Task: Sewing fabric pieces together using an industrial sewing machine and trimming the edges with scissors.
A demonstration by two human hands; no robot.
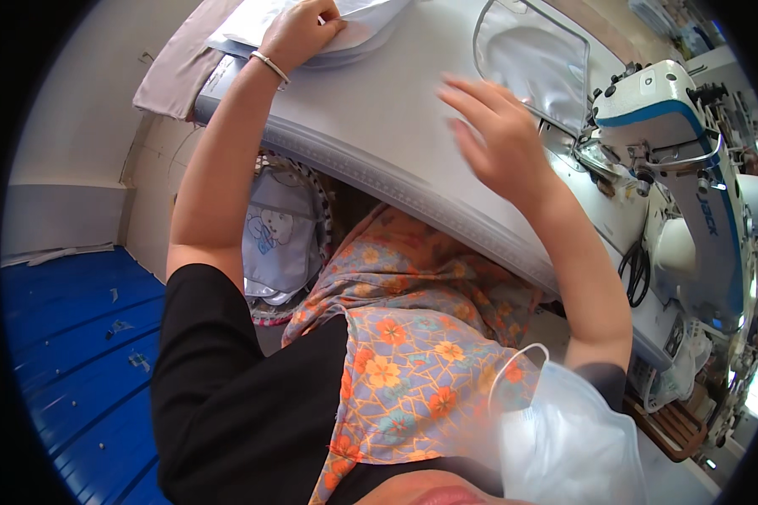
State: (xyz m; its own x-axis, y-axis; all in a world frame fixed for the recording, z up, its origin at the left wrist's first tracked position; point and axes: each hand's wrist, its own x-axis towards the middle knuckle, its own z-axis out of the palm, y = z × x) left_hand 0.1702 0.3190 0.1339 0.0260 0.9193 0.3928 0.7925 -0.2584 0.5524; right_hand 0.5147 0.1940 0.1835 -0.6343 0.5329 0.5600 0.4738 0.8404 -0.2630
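At the far left of the table, my left hand (301, 35) is closed, its fingertips pinching the edge of the top sheet in a stack of white, smooth pieces (366, 35). My right hand (501, 139) hovers above the tabletop, slightly blurred, with its fingers apart and nothing in them. Beyond it lies a silvery-white panel (535, 55) with rounded corners and dark piping around its border. One end of that panel reaches the sewing machine (657, 109), and its lower edge is partly hidden behind my right hand.
Below the table's front edge (379, 181), a round basket (324, 219) holds silvery pieces, one with a printed cartoon animal. A beige cloth (173, 71) hangs off the table's left end. Black cable (636, 273) dangles beneath the machine. Blue flooring (93, 362) lies at left.
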